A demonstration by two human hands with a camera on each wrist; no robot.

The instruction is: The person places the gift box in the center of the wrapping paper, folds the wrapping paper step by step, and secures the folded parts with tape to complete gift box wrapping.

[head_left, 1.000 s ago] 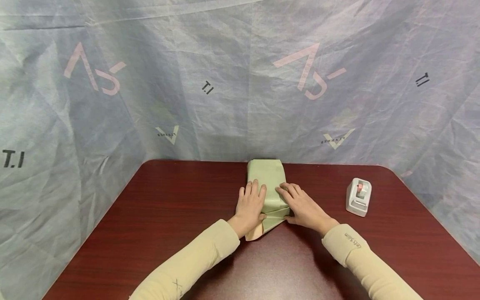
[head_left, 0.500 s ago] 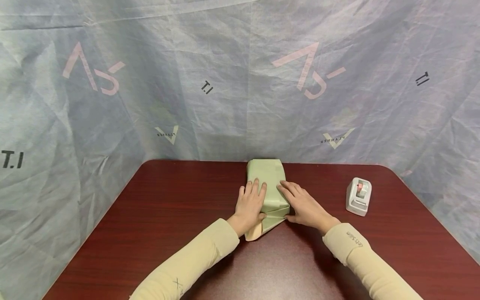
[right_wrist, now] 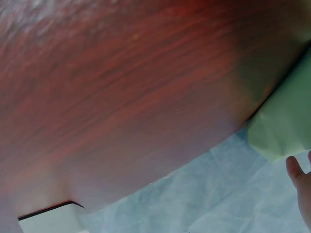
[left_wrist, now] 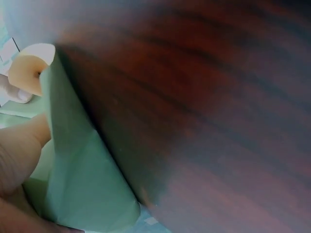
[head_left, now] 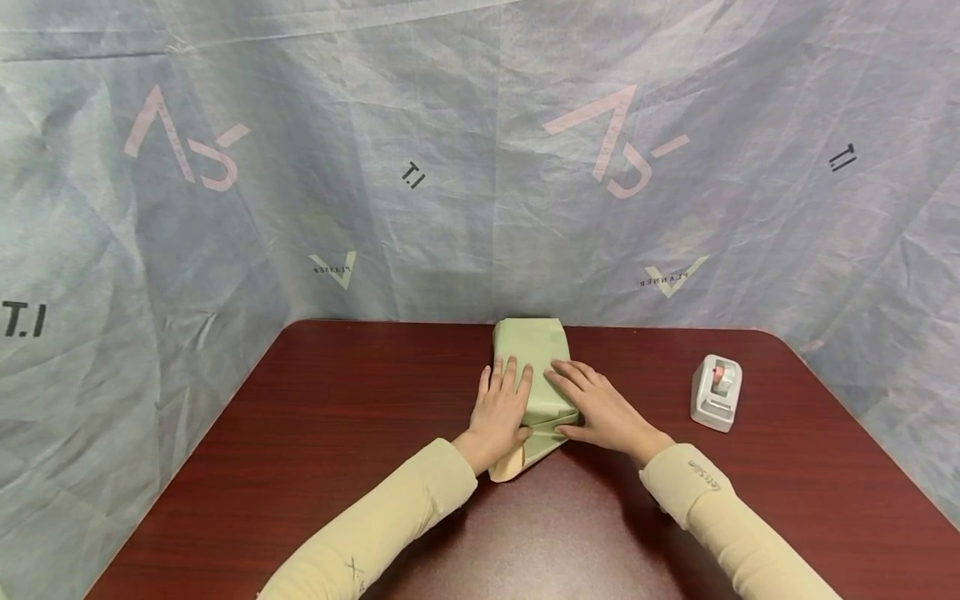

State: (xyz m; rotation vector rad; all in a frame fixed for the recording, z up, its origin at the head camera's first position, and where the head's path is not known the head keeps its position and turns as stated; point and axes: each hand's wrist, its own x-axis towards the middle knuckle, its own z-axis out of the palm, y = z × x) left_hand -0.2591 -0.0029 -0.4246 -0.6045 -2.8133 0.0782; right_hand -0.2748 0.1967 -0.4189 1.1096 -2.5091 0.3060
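A box-shaped package wrapped in light green paper (head_left: 531, 340) lies at the middle of the table's far side. My left hand (head_left: 497, 414) rests on its left part, fingers stretched over the top. The right hand (head_left: 606, 411) lies at the right side, its fingertips on the top and its thumb by the folded paper at the near end. There, a loose paper flap (head_left: 508, 463) shows a pale orange inner side. In the left wrist view, the green paper (left_wrist: 82, 160) stands beside the left hand (left_wrist: 19, 155). The right wrist view catches a package corner (right_wrist: 279, 126) near the right fingers.
A white tape dispenser (head_left: 716, 393) stands on the right of the dark red wooden table (head_left: 337, 400). Behind the table's far edge hangs a grey cloth backdrop (head_left: 450, 242), which also closes in the left and right sides.
My right hand has shifted slightly left, its fingers further onto the package top and its thumb further over the near end. The left hand and package have stayed nearly still.
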